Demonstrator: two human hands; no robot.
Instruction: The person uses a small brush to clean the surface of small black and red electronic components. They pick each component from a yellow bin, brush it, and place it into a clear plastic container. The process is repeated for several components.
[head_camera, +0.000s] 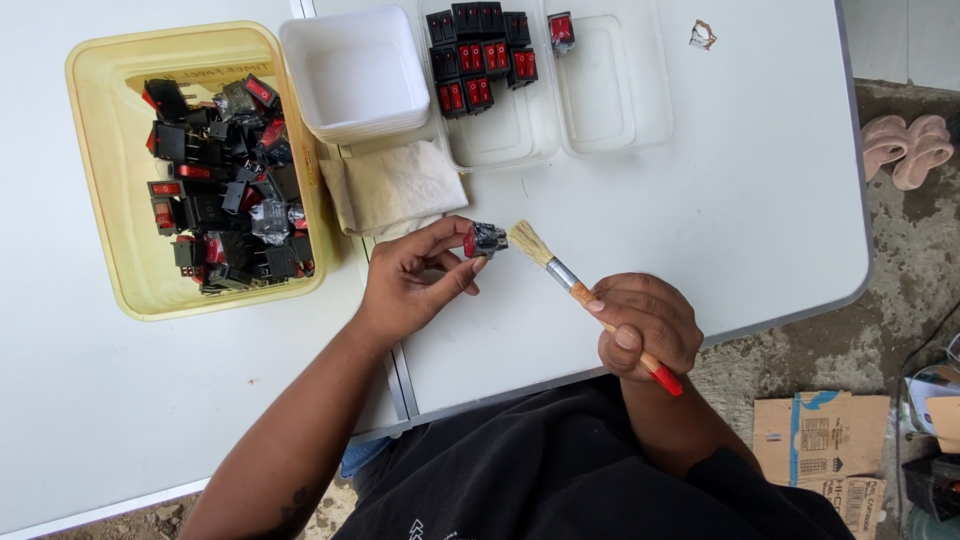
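The switch (487, 239) is black with a red button. The brush (580, 293) has pale yellow hairs, a silver band, a light brown handle and a red tip. The tub (105, 240) by the table's left edge is see-through yellow. The table (740, 200) is white. The cloth (392, 186) is cream.

Both forearms reach up from the lower edge onto the white table (700, 200) — bare, the left one coming in at a slant from the lower left. The left hand (410, 285) hovers over the table's near edge, thumb and fingertips pinched together. The right hand (645, 325) sits just off that same edge — fingers curled into a closed grip, knuckles up.
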